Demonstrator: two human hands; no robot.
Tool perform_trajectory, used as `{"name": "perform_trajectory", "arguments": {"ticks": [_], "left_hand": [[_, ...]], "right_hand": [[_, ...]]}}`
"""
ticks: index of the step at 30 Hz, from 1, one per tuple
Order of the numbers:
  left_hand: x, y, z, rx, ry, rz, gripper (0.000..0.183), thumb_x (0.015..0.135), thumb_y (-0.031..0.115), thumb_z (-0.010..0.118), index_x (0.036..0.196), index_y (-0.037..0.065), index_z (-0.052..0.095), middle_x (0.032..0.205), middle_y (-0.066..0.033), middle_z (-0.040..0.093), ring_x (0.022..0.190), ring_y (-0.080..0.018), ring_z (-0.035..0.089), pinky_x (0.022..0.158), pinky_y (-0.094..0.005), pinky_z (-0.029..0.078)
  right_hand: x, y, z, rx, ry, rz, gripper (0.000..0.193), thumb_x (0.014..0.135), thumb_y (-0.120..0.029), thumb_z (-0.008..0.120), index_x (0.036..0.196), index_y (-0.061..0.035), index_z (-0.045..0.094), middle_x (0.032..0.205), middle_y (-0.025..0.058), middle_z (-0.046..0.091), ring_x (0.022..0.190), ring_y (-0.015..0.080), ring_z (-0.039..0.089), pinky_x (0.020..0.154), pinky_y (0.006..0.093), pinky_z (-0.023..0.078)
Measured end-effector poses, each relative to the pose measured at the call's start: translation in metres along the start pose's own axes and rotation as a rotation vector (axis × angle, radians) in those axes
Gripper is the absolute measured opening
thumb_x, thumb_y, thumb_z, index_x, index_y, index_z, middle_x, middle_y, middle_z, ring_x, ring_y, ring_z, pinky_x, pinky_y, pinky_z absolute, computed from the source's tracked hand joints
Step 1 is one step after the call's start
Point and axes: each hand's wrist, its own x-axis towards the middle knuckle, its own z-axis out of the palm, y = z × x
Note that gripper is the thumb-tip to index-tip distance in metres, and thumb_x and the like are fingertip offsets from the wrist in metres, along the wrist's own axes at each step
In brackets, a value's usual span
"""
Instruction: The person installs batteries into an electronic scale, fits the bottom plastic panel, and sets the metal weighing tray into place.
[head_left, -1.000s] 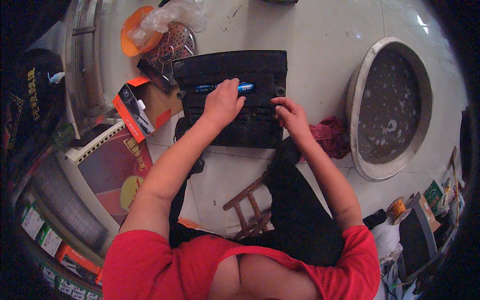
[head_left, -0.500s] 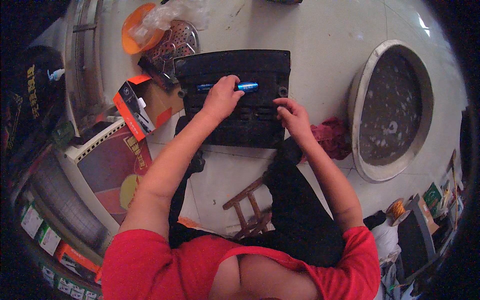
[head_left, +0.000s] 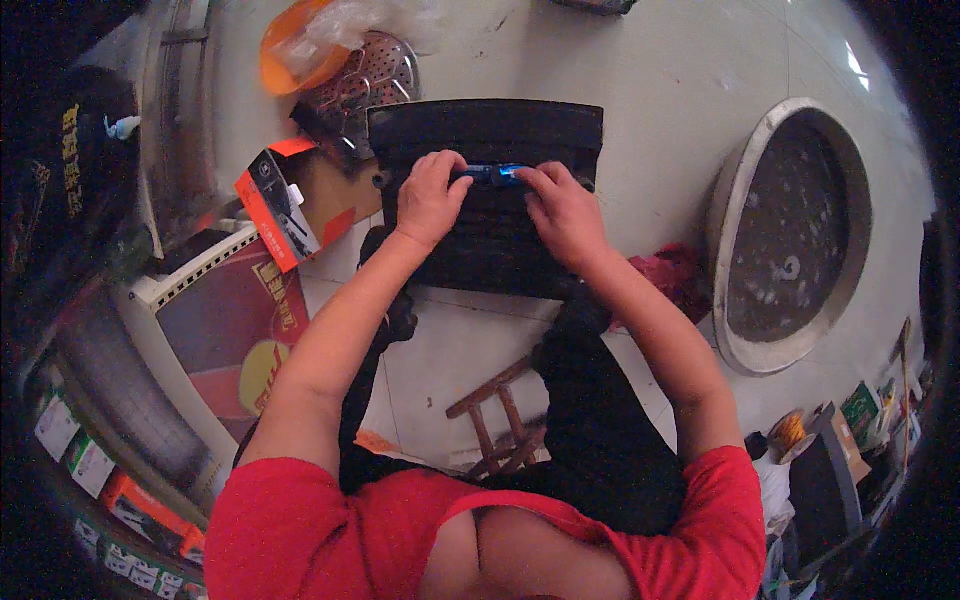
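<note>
A black ribbed rubber mat (head_left: pixel 490 130) lies on the pale tiled floor in front of me. A small bright blue tool (head_left: pixel 492 174) rests across its middle. My left hand (head_left: pixel 428 198) grips the blue tool's left end, fingers curled over it. My right hand (head_left: pixel 562 210) holds the tool's right end, with fingertips on it and the palm pressing on the mat. Both forearms reach up from the lower edge. My legs in black trousers (head_left: pixel 600 430) are below the mat.
An orange and black cardboard box (head_left: pixel 285 205) lies open left of the mat. A perforated metal strainer (head_left: pixel 370 75) and an orange bowl (head_left: pixel 285 55) sit behind it. A round grey basin (head_left: pixel 790 230) stands at right. A wooden stool (head_left: pixel 500 420) is under me.
My right hand moved up from the mat's lower part to the blue tool, joining the left hand there. The mat stayed in place.
</note>
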Motion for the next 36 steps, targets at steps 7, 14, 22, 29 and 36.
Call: {"name": "perform_trajectory", "arguments": {"ticks": [7,14,22,29,36], "left_hand": [[0.011,0.006,0.009,0.112,-0.063,-0.105,0.027,0.071,0.027,0.071,0.088,0.012,0.057,0.087,-0.0073,0.057,0.092,-0.0282,0.055,0.076,-0.0409,0.046],[0.014,0.006,0.012,0.192,-0.028,-0.071,0.03,0.068,0.03,0.073,0.083,0.012,0.055,0.084,-0.0081,0.056,0.088,-0.0295,0.055,0.073,-0.0431,0.044],[0.012,0.011,0.029,0.294,0.036,-0.039,0.025,0.069,0.033,0.068,0.07,0.011,0.057,0.073,-0.007,0.059,0.078,-0.0284,0.057,0.068,-0.0436,0.04],[0.013,0.006,0.037,0.289,0.024,-0.05,0.018,0.072,0.028,0.064,0.068,0.011,0.058,0.072,-0.0068,0.061,0.076,-0.0284,0.058,0.067,-0.0442,0.04],[0.012,-0.004,0.026,0.19,-0.054,0.01,0.017,0.072,0.026,0.064,0.071,0.01,0.058,0.072,-0.0074,0.061,0.076,-0.029,0.059,0.065,-0.0438,0.042]], "right_hand": [[0.03,-0.004,0.013,-0.293,-0.046,-0.211,0.039,0.076,-0.018,0.064,0.114,-0.0105,0.054,0.102,0.0119,0.055,0.092,0.029,0.058,0.073,0.0402,0.05],[0.035,0.004,0.021,-0.389,-0.045,-0.293,0.041,0.074,-0.021,0.066,0.11,-0.006,0.053,0.104,0.011,0.055,0.094,0.0284,0.056,0.08,0.0402,0.047],[0.024,0.017,0.008,-0.183,0.075,-0.318,0.045,0.07,-0.02,0.068,0.111,-0.0071,0.052,0.104,0.0086,0.058,0.096,0.0275,0.054,0.082,0.0392,0.041],[0.033,0.009,0.013,-0.349,0.084,-0.428,0.044,0.072,-0.021,0.068,0.111,-0.0079,0.053,0.101,0.008,0.058,0.095,0.0266,0.053,0.084,0.04,0.039],[0.045,0.0,0.016,-0.479,-0.006,-0.453,0.043,0.072,-0.022,0.066,0.111,-0.0078,0.055,0.099,0.0086,0.058,0.096,0.0271,0.052,0.085,0.0421,0.039]]}}
